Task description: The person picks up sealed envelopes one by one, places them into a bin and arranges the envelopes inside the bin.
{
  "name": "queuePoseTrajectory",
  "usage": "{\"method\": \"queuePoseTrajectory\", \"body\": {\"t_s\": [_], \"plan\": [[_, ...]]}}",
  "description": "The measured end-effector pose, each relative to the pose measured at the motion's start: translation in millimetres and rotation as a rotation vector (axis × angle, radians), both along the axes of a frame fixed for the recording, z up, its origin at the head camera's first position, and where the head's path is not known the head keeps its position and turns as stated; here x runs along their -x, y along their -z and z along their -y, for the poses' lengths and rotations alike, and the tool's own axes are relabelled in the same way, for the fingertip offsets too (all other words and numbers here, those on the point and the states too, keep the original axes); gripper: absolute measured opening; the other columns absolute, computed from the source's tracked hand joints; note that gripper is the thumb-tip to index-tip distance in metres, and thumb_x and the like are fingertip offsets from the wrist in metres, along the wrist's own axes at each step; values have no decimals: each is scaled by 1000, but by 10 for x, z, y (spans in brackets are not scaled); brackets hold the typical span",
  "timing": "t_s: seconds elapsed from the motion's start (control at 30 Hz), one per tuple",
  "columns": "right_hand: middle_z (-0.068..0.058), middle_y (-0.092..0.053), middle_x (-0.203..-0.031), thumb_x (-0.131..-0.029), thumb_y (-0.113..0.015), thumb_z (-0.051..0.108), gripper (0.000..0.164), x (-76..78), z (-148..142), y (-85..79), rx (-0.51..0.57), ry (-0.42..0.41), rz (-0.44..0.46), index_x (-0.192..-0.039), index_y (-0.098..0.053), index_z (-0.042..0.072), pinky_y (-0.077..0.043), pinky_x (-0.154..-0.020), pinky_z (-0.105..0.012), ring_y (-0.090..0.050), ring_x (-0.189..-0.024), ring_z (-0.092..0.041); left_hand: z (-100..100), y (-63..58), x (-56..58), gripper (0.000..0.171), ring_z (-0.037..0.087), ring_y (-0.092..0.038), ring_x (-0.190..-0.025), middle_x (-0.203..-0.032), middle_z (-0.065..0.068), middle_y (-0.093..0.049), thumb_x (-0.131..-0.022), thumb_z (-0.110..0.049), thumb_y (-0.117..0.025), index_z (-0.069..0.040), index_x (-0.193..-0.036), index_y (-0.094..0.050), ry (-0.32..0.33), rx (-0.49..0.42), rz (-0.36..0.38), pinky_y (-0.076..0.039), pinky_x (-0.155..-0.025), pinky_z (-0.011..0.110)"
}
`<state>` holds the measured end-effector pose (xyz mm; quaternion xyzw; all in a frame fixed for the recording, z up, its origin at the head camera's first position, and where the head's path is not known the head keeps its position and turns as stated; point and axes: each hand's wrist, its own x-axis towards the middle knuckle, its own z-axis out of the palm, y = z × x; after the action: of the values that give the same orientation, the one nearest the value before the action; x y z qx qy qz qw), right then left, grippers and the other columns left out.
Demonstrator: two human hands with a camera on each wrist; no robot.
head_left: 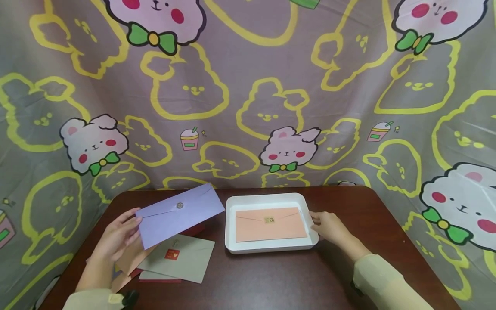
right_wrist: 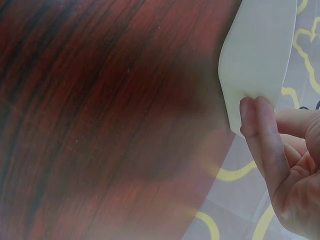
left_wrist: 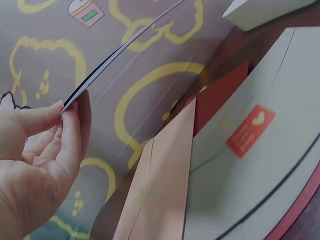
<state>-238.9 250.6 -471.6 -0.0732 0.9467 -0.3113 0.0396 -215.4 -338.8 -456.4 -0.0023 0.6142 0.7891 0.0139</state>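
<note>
In the head view my left hand (head_left: 120, 230) holds a purple envelope (head_left: 182, 215) by its left edge, raised and tilted above a pile of envelopes. The left wrist view shows it edge-on, pinched between thumb and fingers (left_wrist: 72, 130). A round dark seal marks its flap. My right hand (head_left: 331, 226) holds the right side of a white tray (head_left: 271, 249), with two fingertips (right_wrist: 257, 112) against its outer wall in the right wrist view. Inside the tray lies a peach envelope (head_left: 252, 228) with a small gold sticker.
Below my left hand, a grey-green envelope (head_left: 190, 256) with a red heart sticker overlaps red ones. An orange-tan envelope (left_wrist: 160, 175) lies beside it, partly behind my hand in the head view. The brown table (head_left: 248, 284) meets a cartoon-print curtain (head_left: 232, 86) at its back.
</note>
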Motion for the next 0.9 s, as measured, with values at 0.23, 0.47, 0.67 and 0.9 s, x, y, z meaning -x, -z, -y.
{"method": "queuePoseTrajectory", "body": {"t_s": [0.23,0.47,0.67,0.9], "plan": [[-33,-67,-116,-91,-70,-5,47,-8,12,-22,19,15,16,-135,-56,-15,-57,-51,-29,-72,-100,-35,-284,-37,61,36,5,-65,-85,-98,-7,-68,-107,1,-49,-26,-114,-72,91,-59,-5,-56,-72,19],[-34,-66,-117,-92,-69,-5,48,-8,22,-14,7,9,22,-136,-55,-16,-57,-52,-29,-72,-100,-36,-621,-44,117,26,2,-62,-91,-107,-10,-62,-107,-4,-51,-21,-127,-54,99,43,122,-55,-81,20],[-34,-67,-116,-91,-70,-4,47,-9,22,0,-14,0,9,-135,-56,-16,-56,-51,-29,-72,-99,-35,-833,-42,155,30,4,-57,-79,-92,-7,-60,-106,-4,-53,-29,-117,-65,103,39,151,-53,-73,17],[-34,-67,-116,-91,-70,-5,47,-7,25,-10,-3,3,16,-135,-56,-16,-57,-51,-29,-73,-94,-31,-1067,-39,220,35,2,-58,-78,-89,-7,-59,-107,-3,-51,-34,-108,-67,116,-12,165,-53,-72,17]]}}
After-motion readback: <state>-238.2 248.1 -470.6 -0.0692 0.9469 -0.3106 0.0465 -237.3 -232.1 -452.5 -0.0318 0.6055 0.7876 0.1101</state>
